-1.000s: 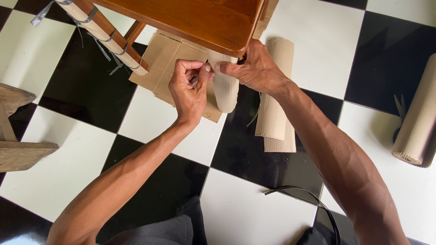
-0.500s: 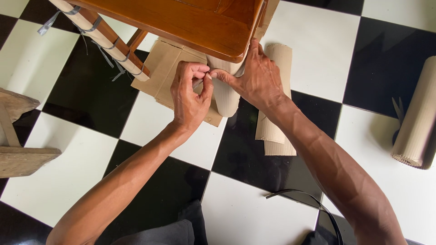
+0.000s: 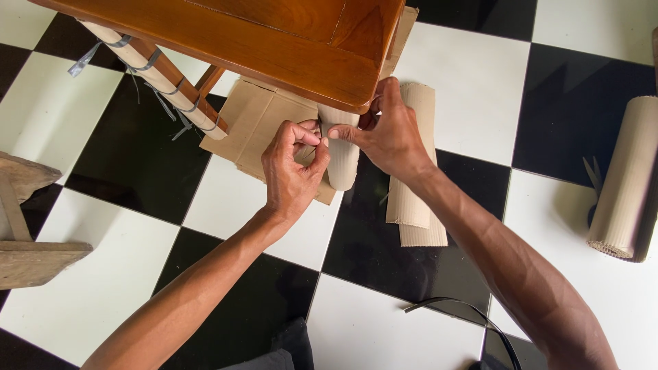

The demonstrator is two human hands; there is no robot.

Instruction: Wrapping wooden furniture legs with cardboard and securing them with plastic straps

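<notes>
Nearest the camera, a loose black strap (image 3: 473, 312) curls on the black-and-white checkered floor (image 3: 103, 274) beside the right forearm. Both arms reach forward over the tiles to one corner of a wooden table (image 3: 274, 41). The left hand (image 3: 293, 171) is curled, its thumb and forefinger pressed together on a thin dark strap end (image 3: 319, 125) just beside the cardboard-wrapped leg (image 3: 340, 154) under that corner. The right hand (image 3: 387, 130) grips the same leg from the other side, thumb pointing left to meet the left fingertips and fingers bent around the top of the wrapping, close under the table edge. The wrapped leg hangs down between the two hands, its lower end free.

Below and right of the right hand, a folded piece of corrugated cardboard (image 3: 415, 199) lies on the floor. A flat cardboard sheet (image 3: 257, 123) rests under the table behind the left hand. At the right edge lies a roll of corrugated cardboard (image 3: 624, 185), with scissors (image 3: 591, 175) partly hidden beside it. Farther left, another wrapped leg (image 3: 154, 75), bound with grey straps, slants under the table. Weathered wooden pieces (image 3: 27, 226) sit at the left edge.
</notes>
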